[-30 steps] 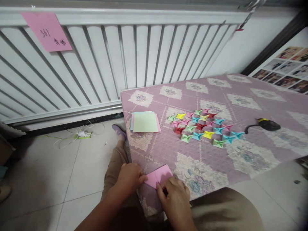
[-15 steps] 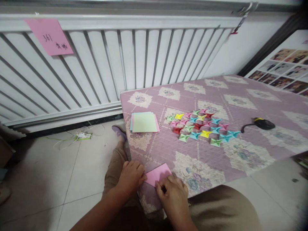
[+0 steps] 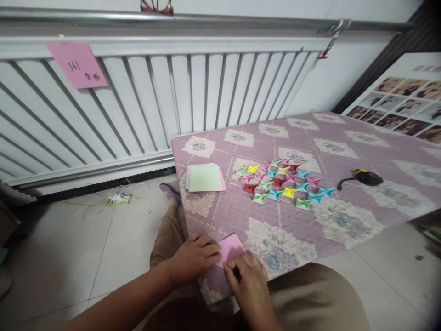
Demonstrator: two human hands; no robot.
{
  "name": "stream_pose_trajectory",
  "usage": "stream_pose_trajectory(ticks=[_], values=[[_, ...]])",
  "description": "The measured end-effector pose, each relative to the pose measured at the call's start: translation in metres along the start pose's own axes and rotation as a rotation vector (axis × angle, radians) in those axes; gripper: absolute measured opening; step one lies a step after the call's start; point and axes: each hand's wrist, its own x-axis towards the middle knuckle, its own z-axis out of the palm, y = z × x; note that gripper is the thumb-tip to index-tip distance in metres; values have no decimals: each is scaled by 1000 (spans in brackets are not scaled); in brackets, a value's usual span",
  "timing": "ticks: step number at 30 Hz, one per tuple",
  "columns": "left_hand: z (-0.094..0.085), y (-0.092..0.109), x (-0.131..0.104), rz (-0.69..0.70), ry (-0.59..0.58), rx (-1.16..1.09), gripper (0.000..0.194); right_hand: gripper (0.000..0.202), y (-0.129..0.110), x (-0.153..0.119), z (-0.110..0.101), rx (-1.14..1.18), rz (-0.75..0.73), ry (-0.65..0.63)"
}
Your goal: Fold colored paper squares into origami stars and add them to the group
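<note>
A folded pink sheet of paper (image 3: pixel 231 248) lies at the near corner of the cloth-covered table. Over its left part rests my left hand (image 3: pixel 197 256), fingers stretched out and pressing down. My right hand (image 3: pixel 246 276) pinches the paper's near right edge between thumb and fingers, which cover that edge. Beyond them sits a stack of square coloured paper (image 3: pixel 206 178), pale green on top, with pink and blue edges showing. Several small folded paper pieces (image 3: pixel 278 182) in green, yellow, pink, red and blue stand in rows to the right of the stack.
A black object with a thin curved arm (image 3: pixel 368 178) lies on the floral tablecloth (image 3: pixel 234 207) at right. Behind the table runs a white radiator (image 3: pixel 213 92) bearing a pink note (image 3: pixel 77 65). A power strip (image 3: pixel 119 199) with cables lies on the floor; a photo board (image 3: pixel 406 99) leans at far right.
My left hand has moved right, from the paper's left edge onto its surface, and its fingers have straightened. My right hand keeps its pinch. The view has tilted slightly upward.
</note>
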Motion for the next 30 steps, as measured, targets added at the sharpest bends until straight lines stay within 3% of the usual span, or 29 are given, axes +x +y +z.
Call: stream_pose_trajectory(ticks=[3,9,15,19,30], values=[[0,0,-1,6,-4,9,20,12,7,-7,-1,29,-96,4],[5,-5,-3,36,9,31,21,25,11,-20,8,-42,-303,27],[4,-10,-2,65,4,21,21,24,21,-30,17,-7,-336,108],[-1,-12,-4,89,-19,17,22,24,25,-30,17,-12,-368,86],[-5,-15,-4,149,-77,29,24,29,6,-25,23,-56,-352,140]])
